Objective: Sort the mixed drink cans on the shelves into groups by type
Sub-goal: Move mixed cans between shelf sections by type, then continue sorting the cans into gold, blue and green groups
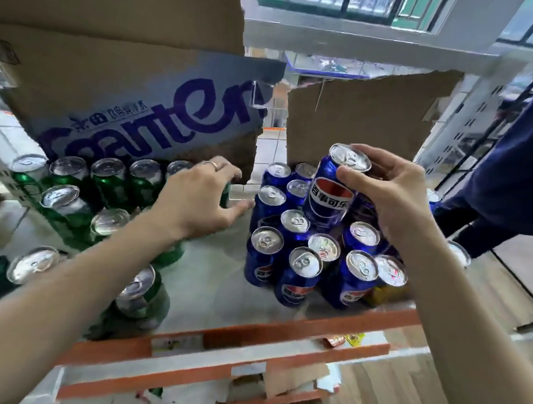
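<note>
Blue can: held tilted above the blue group at the shelf's right side, lid leaning toward the rear.
Right hand: grips that can near its top; thumb tip on the front wall under the rim, fingers curled round the far side.
Left hand: fingers curled round a green can at the right end of the back green row; most of this can is hidden.
Blue group: upright cans clustered at the shelf's right front.
Green group: upright cans along the left side.
Yellow can: touching the blue group's right edge.
Shelf: pale surface, orange front edge.
Cardboard box: behind the green cans.
</note>
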